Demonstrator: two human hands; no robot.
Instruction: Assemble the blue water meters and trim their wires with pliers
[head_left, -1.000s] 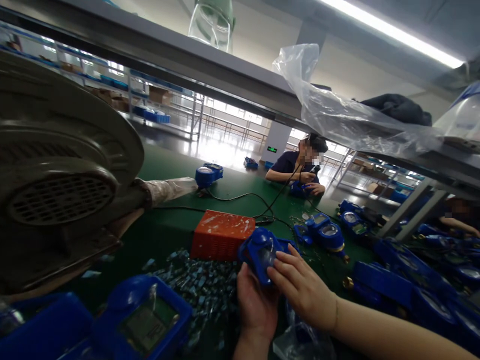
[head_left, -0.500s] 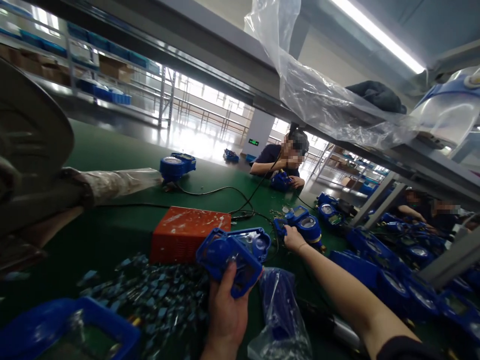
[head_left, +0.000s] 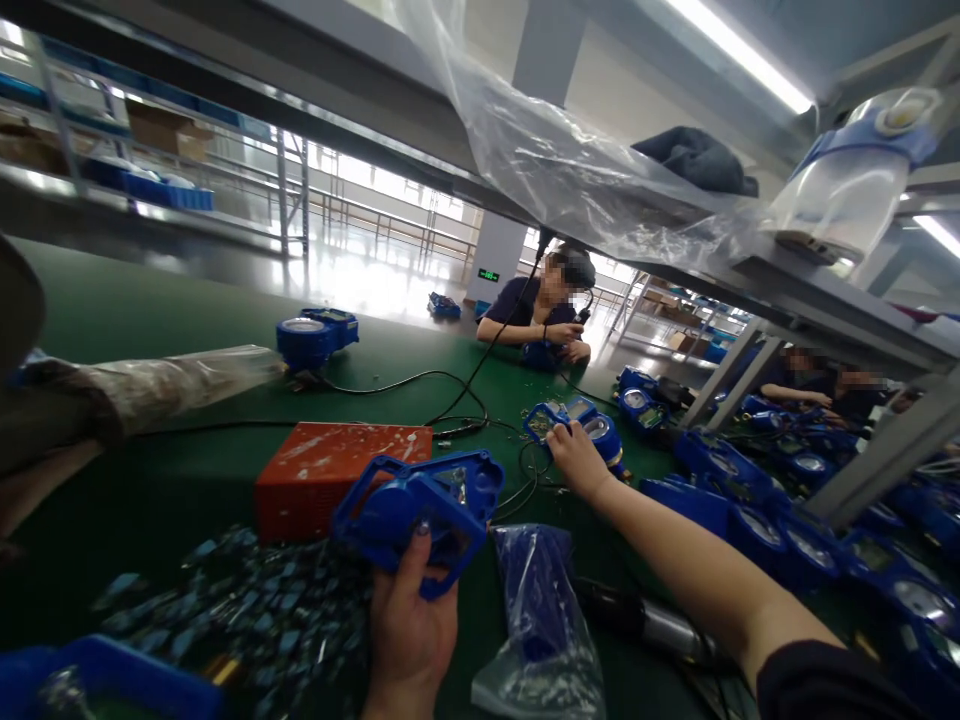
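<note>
My left hand (head_left: 416, 625) grips a blue plastic meter housing (head_left: 412, 515), thumb on its face. The housing has a rectangular opening and rounded lobes; it is held above the table, near the red box. Reaching forward, my right hand (head_left: 581, 460) has its fingers closed on the edge of a blue plastic frame (head_left: 541, 420). That frame stands against the left side of a blue water meter (head_left: 600, 428) with a round dial and a small display. The fingertips are partly hidden.
A red box (head_left: 330, 465) with cables stands left of centre, near a heap of small bluish pieces (head_left: 247, 620). A bagged blue part (head_left: 536, 590) and a black-and-silver tool (head_left: 660, 625) lie in front. Meters (head_left: 757, 525) crowd the right. A co-worker (head_left: 544, 310) sits opposite.
The view has shifted, so most things appear further left. The frame by my right hand has tilted up and shows its opening. My left hand keeps hold of the housing.
</note>
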